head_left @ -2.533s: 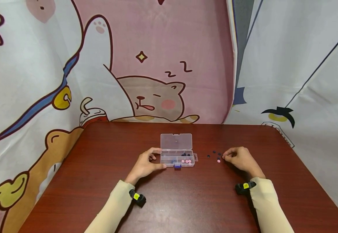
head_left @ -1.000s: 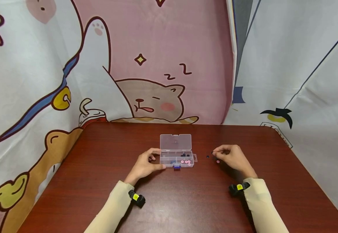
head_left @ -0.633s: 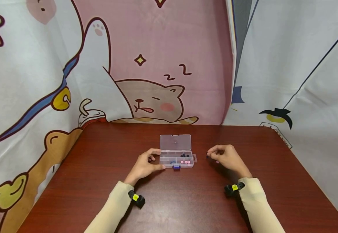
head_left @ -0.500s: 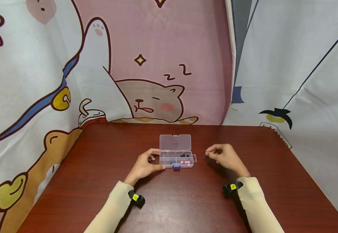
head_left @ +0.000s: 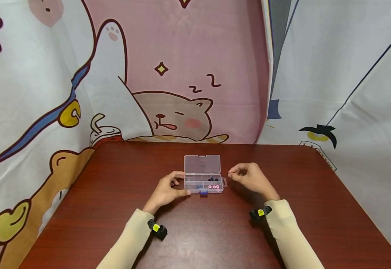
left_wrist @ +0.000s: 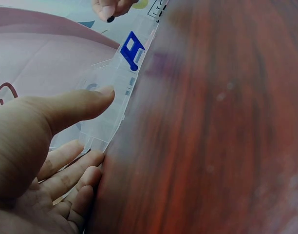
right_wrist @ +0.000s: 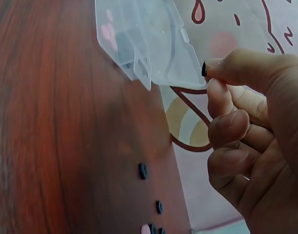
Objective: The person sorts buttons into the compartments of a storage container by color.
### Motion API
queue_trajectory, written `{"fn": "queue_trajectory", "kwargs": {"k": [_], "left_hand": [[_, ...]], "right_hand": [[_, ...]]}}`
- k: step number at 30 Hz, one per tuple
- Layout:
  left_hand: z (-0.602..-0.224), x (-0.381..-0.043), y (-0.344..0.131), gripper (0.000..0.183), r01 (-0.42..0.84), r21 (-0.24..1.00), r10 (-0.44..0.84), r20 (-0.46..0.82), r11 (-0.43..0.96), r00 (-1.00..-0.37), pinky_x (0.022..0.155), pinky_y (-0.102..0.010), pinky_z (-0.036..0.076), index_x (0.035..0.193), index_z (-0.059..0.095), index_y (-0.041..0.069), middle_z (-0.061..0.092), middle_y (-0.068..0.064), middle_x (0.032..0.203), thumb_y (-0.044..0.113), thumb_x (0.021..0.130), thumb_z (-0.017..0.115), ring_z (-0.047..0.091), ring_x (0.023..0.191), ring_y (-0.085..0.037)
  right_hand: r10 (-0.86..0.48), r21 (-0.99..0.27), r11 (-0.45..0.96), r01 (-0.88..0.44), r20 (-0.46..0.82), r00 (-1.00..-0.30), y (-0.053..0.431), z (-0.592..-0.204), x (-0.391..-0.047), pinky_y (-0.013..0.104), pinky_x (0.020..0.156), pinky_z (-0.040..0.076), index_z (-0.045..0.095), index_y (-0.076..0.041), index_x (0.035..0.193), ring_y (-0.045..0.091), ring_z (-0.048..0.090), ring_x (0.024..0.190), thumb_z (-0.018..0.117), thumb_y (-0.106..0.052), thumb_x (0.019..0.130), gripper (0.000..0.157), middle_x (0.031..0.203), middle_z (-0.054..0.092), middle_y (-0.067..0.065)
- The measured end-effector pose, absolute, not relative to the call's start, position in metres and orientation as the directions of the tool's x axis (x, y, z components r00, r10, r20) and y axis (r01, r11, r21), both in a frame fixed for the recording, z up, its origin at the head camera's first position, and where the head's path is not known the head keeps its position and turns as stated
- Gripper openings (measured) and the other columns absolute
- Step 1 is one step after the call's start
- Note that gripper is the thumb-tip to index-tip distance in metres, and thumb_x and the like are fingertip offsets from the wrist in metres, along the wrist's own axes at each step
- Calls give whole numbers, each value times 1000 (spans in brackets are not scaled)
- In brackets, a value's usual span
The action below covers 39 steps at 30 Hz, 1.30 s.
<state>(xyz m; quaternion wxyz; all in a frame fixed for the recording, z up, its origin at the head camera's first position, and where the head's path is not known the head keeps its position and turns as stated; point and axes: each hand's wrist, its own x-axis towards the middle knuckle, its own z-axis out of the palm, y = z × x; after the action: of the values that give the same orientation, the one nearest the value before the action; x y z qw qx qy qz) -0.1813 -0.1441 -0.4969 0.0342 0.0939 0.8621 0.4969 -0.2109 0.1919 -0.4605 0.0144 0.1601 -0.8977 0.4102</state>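
A clear plastic compartment box [head_left: 202, 164] stands on the table with its lid raised at the back. My left hand [head_left: 165, 190] holds its left end, thumb at the front corner and a finger at the rear. Pink buttons [head_left: 214, 186], dark buttons [head_left: 213, 179] and bluish pieces [head_left: 199, 186] lie in separate compartments. Just right of the box, my right hand [head_left: 251, 179] pinches a small black button [right_wrist: 204, 68] between thumb and forefinger, above the table. Loose black buttons [right_wrist: 143, 170] and a pink button [right_wrist: 146, 229] lie on the tabletop, hidden behind that hand in the head view.
The brown wooden table [head_left: 195, 231] ends at a cartoon-printed cloth [head_left: 242, 74] behind it. A blue latch [head_left: 203, 193] juts from the box's front, and a clear hanging tab [head_left: 224, 182] from its right end.
My right hand has travelled left from the loose buttons to beside the box, with a black button pinched in its fingers. My left hand has stayed at the box.
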Motion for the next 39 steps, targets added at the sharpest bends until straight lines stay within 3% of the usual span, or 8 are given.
{"fn": "queue_trajectory", "kwargs": {"k": [9,39], "left_hand": [[-498,-182,-145,66,126,863,190,35,490,-981,86,-35,46,132,65,19,69,0,128,26,74,94,56,99,-19],[-500,-184,-146,65,156,868,208,62,471,-976,86,-34,46,131,65,16,69,-3,127,24,74,94,57,99,-21]], "right_hand": [[-304,-739,599,-308,146,-942,172,-453,-217,25,60,48,79,-15,91,16,57,69,78,-21,91,7,77,69,-1],[-359,-716,618,-325,111,-927,150,-456,-226,26,55,48,77,-14,92,16,56,68,77,-18,92,3,78,67,1]]}}
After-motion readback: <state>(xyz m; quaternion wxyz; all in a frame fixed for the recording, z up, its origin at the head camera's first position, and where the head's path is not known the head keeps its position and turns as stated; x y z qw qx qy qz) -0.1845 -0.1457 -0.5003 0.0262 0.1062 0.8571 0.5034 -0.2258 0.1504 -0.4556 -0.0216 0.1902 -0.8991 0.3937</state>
